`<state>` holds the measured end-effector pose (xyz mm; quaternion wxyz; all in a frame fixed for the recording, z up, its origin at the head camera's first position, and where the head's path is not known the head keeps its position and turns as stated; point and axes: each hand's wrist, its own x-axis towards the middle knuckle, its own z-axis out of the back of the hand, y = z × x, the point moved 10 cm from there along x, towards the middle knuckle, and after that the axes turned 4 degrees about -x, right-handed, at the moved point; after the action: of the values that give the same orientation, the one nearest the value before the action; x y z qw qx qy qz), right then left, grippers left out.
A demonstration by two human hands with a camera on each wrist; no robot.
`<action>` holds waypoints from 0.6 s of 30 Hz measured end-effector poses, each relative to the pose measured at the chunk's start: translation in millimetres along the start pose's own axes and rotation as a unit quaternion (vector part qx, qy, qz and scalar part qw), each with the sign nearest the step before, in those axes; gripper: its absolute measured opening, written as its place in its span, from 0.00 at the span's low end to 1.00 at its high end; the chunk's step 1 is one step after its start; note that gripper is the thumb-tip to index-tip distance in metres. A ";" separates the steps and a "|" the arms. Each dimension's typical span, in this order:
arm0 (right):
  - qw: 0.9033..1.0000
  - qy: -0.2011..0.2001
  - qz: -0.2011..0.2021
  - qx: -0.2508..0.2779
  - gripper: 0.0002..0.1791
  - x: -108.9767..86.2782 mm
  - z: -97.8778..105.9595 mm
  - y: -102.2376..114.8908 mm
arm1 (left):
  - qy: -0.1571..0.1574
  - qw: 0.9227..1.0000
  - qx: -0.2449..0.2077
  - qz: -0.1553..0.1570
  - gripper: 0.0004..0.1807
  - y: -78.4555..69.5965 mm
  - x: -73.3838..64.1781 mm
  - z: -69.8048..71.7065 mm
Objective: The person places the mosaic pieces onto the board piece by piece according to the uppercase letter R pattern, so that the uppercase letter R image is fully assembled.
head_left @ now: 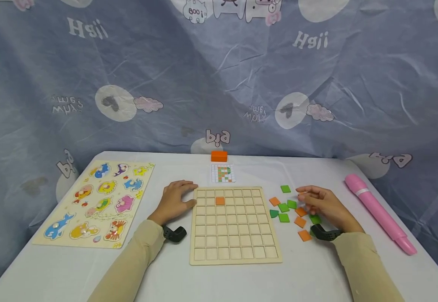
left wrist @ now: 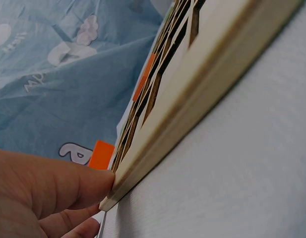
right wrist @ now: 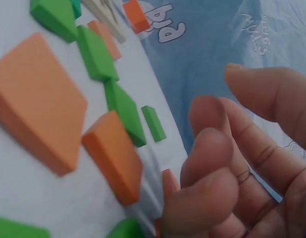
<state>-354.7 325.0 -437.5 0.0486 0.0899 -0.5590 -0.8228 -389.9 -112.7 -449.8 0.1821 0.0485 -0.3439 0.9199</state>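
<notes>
A wooden grid board (head_left: 238,259) lies on the white table with one orange square tile (head_left: 220,201) in its second row. My left hand (head_left: 175,201) is at the board's far left corner; in the left wrist view its thumb (left wrist: 68,186) touches the board's edge. Over the loose tiles on the right hovers my right hand (head_left: 324,205), fingers loosely bent, nothing seen between them. Beneath and beside it lie several green tiles (head_left: 284,217) and orange tiles (head_left: 304,235), plus a dark green rounded piece (head_left: 274,213). The right wrist view shows an orange tile (right wrist: 115,158) near the fingers.
Behind the board lie a pattern card (head_left: 223,173) and an orange block (head_left: 219,156). A sea-animal peg puzzle (head_left: 118,212) is on the left, a pink cylindrical stick (head_left: 379,214) on the right. A patterned cloth (head_left: 219,75) hangs behind the table.
</notes>
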 end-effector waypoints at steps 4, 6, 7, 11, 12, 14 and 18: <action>0.999 -0.008 0.007 -0.031 0.21 2.6 0.1 -4.0 | 0.001 1.000 0.000 0.001 0.29 -0.7 0.0 0.6; 0.998 -0.012 0.015 -0.055 0.23 3.8 -0.3 -4.7 | 0.003 1.000 0.001 0.002 0.29 -1.0 0.0 0.7; 0.997 -0.016 0.015 -0.068 0.23 4.4 -0.1 -5.7 | 0.003 1.000 0.001 0.002 0.29 -1.2 -0.1 0.8; 0.993 -0.024 0.020 -0.110 0.21 6.4 -1.3 -7.8 | 0.003 1.000 -0.001 0.004 0.29 -1.9 -0.7 1.1; 0.992 -0.025 0.020 -0.119 0.20 6.7 -1.7 -8.4 | 0.003 1.000 -0.002 0.004 0.29 -2.1 -0.9 1.2; 0.991 -0.027 0.018 -0.128 0.20 7.1 -2.4 -9.1 | 0.002 1.000 -0.003 0.004 0.29 -2.5 -1.1 1.3; 0.988 -0.032 0.009 -0.154 0.19 6.9 -3.8 -9.0 | 0.003 1.000 -0.002 0.002 0.29 -3.6 -1.0 1.2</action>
<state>-360.6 323.6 -447.8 0.0513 0.0500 -0.4280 -0.9009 -387.8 -111.3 -446.8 0.1816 0.0451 -0.3453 0.9196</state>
